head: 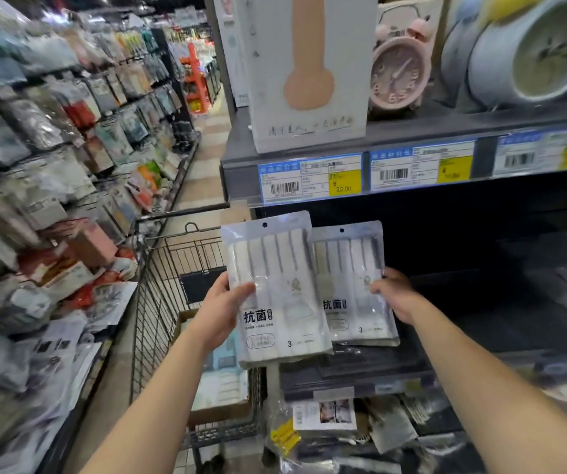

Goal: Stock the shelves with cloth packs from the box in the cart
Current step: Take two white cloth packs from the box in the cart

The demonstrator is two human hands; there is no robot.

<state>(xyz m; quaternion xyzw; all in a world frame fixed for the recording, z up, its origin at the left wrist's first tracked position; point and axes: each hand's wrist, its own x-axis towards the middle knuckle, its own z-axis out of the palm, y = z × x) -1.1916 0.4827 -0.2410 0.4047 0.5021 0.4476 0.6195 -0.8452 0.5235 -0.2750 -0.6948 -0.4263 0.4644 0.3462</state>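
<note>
Left fingers (246, 289): thumb lies across the front of the left cloth pack (277, 289), the other fingers hidden behind it, so the pack is pinched at its left edge.
Left hand (222, 311): raised over the cart, forearm running up from the near lower left.
Right fingers (377, 288): thumb presses on the front of the right cloth pack (355, 285), remaining fingers wrapped behind its right edge.
Right hand (396, 295): level with the left one, forearm reaching in from the near right.
Left cloth pack: held upright, long axis vertical, hang hole at the top, printed face toward the camera; its right edge overlaps the other pack.
Right cloth pack: upright as well, slightly farther back, in front of the dark shelf opening (463, 254).
Cart (159, 302): wire basket to the left of the shelves, below the left hand.
Box (217, 381): cardboard, inside the cart, partly covered by the left arm and pack.
Upper shelf (412, 138): carries a pink alarm clock (400, 80) and a white carton (309, 73); price tags (309, 177) along its edge.
Lower shelf: blurred packets, details unreadable.
</note>
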